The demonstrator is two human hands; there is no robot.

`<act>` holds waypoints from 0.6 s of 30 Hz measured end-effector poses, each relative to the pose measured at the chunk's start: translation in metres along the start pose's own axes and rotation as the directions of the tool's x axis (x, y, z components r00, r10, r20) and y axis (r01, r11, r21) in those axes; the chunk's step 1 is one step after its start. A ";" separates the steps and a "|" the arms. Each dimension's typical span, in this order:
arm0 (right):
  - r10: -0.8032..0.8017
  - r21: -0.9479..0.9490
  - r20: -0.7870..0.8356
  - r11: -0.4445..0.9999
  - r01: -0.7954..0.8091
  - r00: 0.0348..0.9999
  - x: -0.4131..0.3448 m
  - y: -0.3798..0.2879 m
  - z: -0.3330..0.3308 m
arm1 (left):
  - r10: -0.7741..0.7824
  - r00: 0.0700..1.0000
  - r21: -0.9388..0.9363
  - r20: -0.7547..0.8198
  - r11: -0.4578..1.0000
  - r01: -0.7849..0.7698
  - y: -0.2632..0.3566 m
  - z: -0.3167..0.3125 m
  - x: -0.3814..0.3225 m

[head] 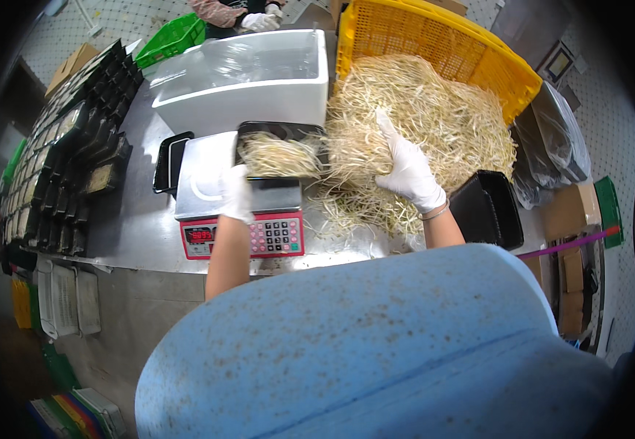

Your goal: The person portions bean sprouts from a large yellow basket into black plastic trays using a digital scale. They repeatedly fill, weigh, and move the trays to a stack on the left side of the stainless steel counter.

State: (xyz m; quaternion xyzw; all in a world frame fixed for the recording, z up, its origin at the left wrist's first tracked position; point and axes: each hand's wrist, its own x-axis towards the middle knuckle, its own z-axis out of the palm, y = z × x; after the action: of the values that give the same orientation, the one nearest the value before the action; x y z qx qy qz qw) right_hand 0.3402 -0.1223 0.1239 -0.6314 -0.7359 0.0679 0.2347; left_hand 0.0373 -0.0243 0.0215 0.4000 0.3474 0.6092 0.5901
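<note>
My gloved left hand (236, 192), blurred, grips the left edge of a black plastic tray (281, 129) that holds a clump of bean sprouts (279, 156). The tray is over the right part of a red digital scale (276, 233) with a steel platform (202, 170). My gloved right hand (410, 170) lies on the large heap of bean sprouts (432, 104), its thumb and fingers spread. Whether it has sprouts under the palm is hidden. This heap spills out of a yellow plastic crate (438, 38) onto the steel table.
An empty black tray (172, 162) is left of the scale; black trays (484, 211) stand by my right forearm. Behind the scale is a white foam box (240, 104) with plastic film. Filled trays (48, 159) are stacked left. A co-worker's gloved hands (262, 21) show beyond.
</note>
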 end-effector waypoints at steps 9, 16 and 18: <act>-0.456 -0.079 -0.087 0.890 0.450 0.886 0.072 -0.092 0.099 | 0.374 0.926 0.354 0.053 0.860 -0.367 -0.022 0.026 -0.043; -0.285 -0.098 0.254 0.943 0.317 0.924 0.083 -0.122 0.138 | 0.531 0.631 0.780 0.566 -0.096 -0.619 0.004 -0.042 0.025; -0.329 -0.107 0.218 0.928 0.357 0.919 0.085 -0.114 0.152 | 0.186 0.810 0.760 0.556 0.282 -0.586 0.041 -0.009 0.014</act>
State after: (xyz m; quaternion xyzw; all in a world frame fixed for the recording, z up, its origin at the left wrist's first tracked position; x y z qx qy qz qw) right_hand 0.1642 -0.0330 0.0576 -0.4979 -0.8578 0.0339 0.1228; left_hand 0.0113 -0.0121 0.0552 0.8314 0.3960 0.3580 0.1544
